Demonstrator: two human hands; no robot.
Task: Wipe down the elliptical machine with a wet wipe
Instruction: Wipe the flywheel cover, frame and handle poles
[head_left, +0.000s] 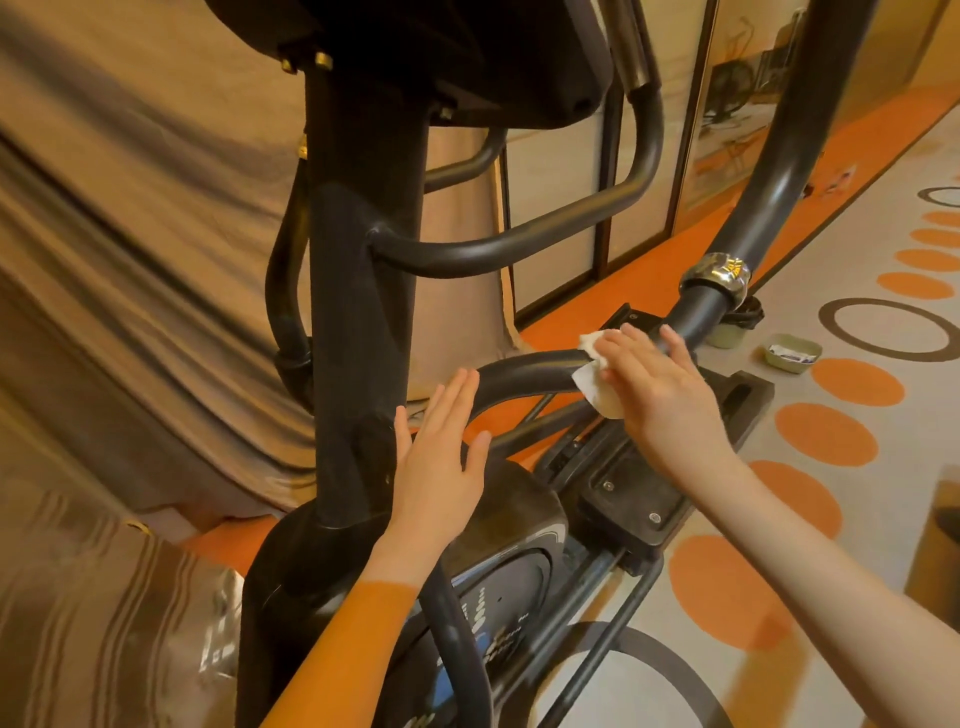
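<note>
The black elliptical machine (363, 312) fills the middle of the view, with its upright post, curved handlebars and flywheel housing. My right hand (660, 384) lies flat with straight fingers and presses a white wet wipe (597, 379) against a curved black bar of the machine, near a swing arm with a chrome collar (719, 275). Part of the wipe is hidden under the palm. My left hand (441, 457) is flat with fingers straight and together, resting beside the post above the flywheel housing (509, 525), and it holds nothing.
Beige striped curtains (130, 234) hang at the left. On the patterned floor at the right stand a small green tray (792, 353) and a green cup (732, 332). Mirrored panels (566, 171) line the far wall. A black pedal (628, 499) sits below my right hand.
</note>
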